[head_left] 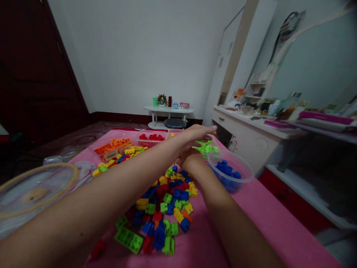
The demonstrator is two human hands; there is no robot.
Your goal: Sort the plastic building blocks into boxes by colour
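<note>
My left hand (198,134) reaches across to the right, over the container of light green bricks (206,147), with its fingers stretched out and nothing visible in them. Beneath its wrist my right hand (188,159) crosses to the left; its fingers are mostly hidden, so whether it holds anything does not show. A mixed pile of toy building bricks (167,201) in blue, red, yellow, green and orange spreads below my crossed arms. Close to my right hand stands a round clear bowl (247,176) with blue bricks (227,169) in it.
Red bricks (152,137) sit in a clear container at the back, with orange bricks (118,145) farther left. A round yellow-rimmed lid (74,172) lies at left. A pink cloth (267,223) covers the table. A cluttered dresser (248,124) stands at right.
</note>
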